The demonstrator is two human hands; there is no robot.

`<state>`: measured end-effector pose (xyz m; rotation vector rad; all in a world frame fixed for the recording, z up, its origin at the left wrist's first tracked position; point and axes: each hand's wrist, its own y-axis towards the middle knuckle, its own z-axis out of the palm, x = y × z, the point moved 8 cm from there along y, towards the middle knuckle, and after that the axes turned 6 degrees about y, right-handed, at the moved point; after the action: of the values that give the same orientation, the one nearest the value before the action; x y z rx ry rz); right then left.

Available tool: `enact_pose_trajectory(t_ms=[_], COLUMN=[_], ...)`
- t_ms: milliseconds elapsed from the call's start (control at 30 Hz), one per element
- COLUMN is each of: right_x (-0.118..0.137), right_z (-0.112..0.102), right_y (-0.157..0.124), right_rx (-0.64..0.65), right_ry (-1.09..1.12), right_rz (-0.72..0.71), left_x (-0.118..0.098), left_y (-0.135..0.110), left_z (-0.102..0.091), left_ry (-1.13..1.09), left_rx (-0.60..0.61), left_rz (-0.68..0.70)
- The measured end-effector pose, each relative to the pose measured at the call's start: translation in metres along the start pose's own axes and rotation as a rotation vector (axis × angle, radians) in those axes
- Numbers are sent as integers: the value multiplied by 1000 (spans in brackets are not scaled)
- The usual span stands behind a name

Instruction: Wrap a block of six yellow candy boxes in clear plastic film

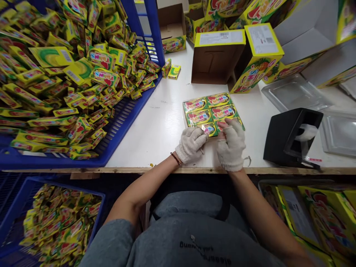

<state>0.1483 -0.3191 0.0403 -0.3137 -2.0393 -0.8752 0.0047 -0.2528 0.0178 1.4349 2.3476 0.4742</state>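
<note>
A clear plastic tray point(184, 107) lies flat on the white table, filled with rows of small yellow-green candy boxes point(198, 117). My left hand point(191, 145), in a white knit glove, is closed with curled fingers at the tray's near left corner. What its fingertips grip there is partly hidden. My right hand point(231, 145), gloved with bare fingertips, reaches over the near right corner. Its fingers are stretched out and apart, slightly blurred, touching or just above the boxes.
A blue crate point(133, 111) heaped with small boxes stands left, and a second crate point(101, 218) sits below. Two loose boxes point(174, 72) lie behind. Open cartons point(219, 40) line the back. A black tape dispenser point(280, 137) and clear plastic lids point(297, 92) are at right.
</note>
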Motion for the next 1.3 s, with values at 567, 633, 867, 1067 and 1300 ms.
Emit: enact_pose_trajectory(t_ms=[567, 633, 867, 1067, 1300], right_x=[-23, -34, -39, -48, -57], right_z=[5, -18, -25, -22, -18], right_y=[-9, 0, 4, -11, -12], right_rx=[398, 400, 352, 320, 288], right_ry=[-345, -327, -283, -363, -447], right_rz=[-510, -610, -751, -759, -631], left_x=[78, 53, 40, 54, 46], left_y=[24, 4, 10, -1, -2], left_z=[3, -3, 9, 21, -20], left_ry=[-701, -646, -545, -631, -681], left_rx=[-29, -61, 70, 170, -49], left_rz=[-635, -600, -316, -501, -476])
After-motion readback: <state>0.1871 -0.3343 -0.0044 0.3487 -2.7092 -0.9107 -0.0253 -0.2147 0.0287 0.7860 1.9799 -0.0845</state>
